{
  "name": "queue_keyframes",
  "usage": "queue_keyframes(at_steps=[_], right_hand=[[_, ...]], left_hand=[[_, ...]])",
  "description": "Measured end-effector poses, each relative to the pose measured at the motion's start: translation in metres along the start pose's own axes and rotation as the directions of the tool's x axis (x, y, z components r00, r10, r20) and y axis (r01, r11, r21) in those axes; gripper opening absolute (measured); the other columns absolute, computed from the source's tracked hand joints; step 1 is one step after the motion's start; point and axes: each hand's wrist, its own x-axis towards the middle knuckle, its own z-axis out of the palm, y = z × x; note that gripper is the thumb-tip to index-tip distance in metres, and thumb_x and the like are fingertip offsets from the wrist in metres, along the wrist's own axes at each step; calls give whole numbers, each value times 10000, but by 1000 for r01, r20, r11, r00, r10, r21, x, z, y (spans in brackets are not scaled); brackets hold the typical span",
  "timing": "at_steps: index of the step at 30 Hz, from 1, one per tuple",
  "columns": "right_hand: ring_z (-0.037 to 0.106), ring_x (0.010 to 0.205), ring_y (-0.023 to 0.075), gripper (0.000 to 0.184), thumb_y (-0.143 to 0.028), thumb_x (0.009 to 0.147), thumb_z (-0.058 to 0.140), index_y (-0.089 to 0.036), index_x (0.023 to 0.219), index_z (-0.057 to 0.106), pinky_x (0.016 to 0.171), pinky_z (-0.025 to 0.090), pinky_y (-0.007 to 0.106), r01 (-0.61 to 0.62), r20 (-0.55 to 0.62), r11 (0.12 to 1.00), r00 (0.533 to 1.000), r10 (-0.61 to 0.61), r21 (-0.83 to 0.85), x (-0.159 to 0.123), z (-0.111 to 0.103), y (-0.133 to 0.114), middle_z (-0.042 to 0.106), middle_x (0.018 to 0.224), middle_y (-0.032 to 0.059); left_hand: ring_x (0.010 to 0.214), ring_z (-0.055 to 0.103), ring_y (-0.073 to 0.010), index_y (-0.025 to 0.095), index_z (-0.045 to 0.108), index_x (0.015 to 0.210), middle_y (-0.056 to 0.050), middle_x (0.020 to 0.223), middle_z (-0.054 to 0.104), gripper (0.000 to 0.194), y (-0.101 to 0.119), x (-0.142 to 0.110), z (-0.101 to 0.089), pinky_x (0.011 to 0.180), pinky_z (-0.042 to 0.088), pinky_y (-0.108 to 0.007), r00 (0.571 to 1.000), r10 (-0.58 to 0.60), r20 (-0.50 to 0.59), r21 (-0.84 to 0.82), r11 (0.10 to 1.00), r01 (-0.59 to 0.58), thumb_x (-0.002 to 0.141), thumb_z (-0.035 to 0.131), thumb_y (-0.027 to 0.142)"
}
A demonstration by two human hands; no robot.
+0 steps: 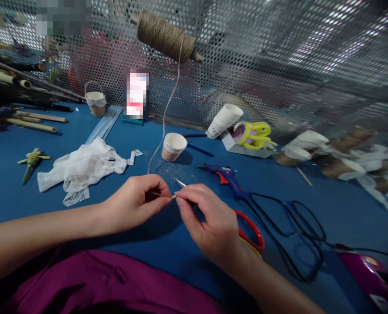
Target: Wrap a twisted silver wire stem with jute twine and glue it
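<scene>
My left hand point(144, 198) and my right hand point(210, 216) meet over the blue table, each pinching the end of a thin twine point(164, 120). That twine hangs from a spool of brown twine point(164, 37) on the mesh and runs down behind my left hand. Fingertips nearly touch at a small pale bit of it. Scissors point(255, 231) with a red handle lie under my right hand, which hides most of them; a blade tip shows beyond the knuckles. Just past my hands stands a small paper cup point(174, 147) with a twine-wrapped lower part.
A blue glue gun point(228, 176) lies at right, its black cord looping toward a purple device point(370, 279). White lace point(89, 165) is bunched at left beside a green woven piece point(33, 162). Stacked paper cups point(225, 120), a small basket point(96, 104) and a phone point(137, 93) line the mesh.
</scene>
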Motion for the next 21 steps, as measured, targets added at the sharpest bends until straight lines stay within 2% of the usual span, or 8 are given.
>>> queue_keyframes(at_steps=[4, 8, 10, 12, 14, 16, 17, 21], right_hand=[[590, 702, 136, 115, -86, 816, 479, -165, 845, 556, 641, 495, 269, -106, 38, 987, 994, 102, 120, 3, -2, -1, 597, 770, 35], [557, 660, 117, 66, -104, 791, 536, -169, 787, 553, 593, 472, 244, -155, 57, 976, 987, 148, 150, 4, -2, -1, 580, 732, 15], [540, 625, 108, 71, -123, 790, 543, -175, 742, 550, 565, 463, 237, -225, 96, 956, 973, 210, 190, 4, -2, -2, 570, 713, 6], [518, 552, 92, 66, -169, 791, 551, -179, 727, 546, 504, 454, 220, -378, 183, 877, 924, 336, 298, 4, -3, -2, 552, 671, -8], [506, 499, 81, 64, -228, 773, 581, -181, 794, 545, 441, 449, 204, -539, 280, 718, 842, 461, 440, 6, -3, -2, 538, 657, -18], [510, 487, 82, 166, -279, 766, 587, -181, 891, 540, 417, 455, 203, -622, 341, 569, 778, 527, 538, 7, -4, -2, 542, 669, -18], [515, 495, 85, 185, -294, 775, 572, -181, 919, 543, 419, 459, 206, -633, 345, 534, 765, 544, 561, 7, -4, -2, 551, 682, -11], [502, 488, 74, 120, -274, 810, 529, -187, 846, 604, 439, 448, 209, -600, 329, 584, 795, 510, 547, 9, -5, -3, 564, 696, -1]], left_hand=[[569, 435, -72, 129, 519, 733, 32, 630, 488, 83, 0, 1, 0, 523, 358, -186, 998, -64, 19, -74, 995, 65, 764, 519, 206], [560, 411, -68, 127, 517, 725, 41, 609, 465, 110, 2, 1, 0, 515, 335, -188, 992, -111, 58, -125, 985, 117, 764, 524, 230], [558, 404, -65, 127, 513, 718, 45, 609, 461, 114, 3, 2, 0, 516, 326, -189, 991, -117, 72, -140, 982, 126, 762, 525, 231], [553, 399, -62, 128, 509, 709, 49, 604, 457, 113, 4, 2, -1, 516, 316, -190, 988, -125, 89, -169, 976, 139, 761, 527, 227], [554, 399, -61, 128, 509, 704, 48, 605, 463, 115, 5, 2, -3, 520, 307, -192, 982, -146, 123, -219, 961, 170, 758, 535, 226], [569, 408, -60, 125, 514, 699, 42, 621, 482, 119, 6, 3, -4, 534, 307, -192, 971, -176, 159, -285, 934, 216, 753, 551, 225], [579, 414, -60, 123, 517, 697, 38, 633, 493, 120, 6, 3, -4, 543, 310, -192, 966, -193, 174, -319, 917, 241, 749, 561, 222], [526, 380, -46, 124, 530, 703, 49, 602, 484, 133, 4, 3, -4, 492, 263, -185, 932, -261, 250, -462, 814, 352, 731, 605, 231]])
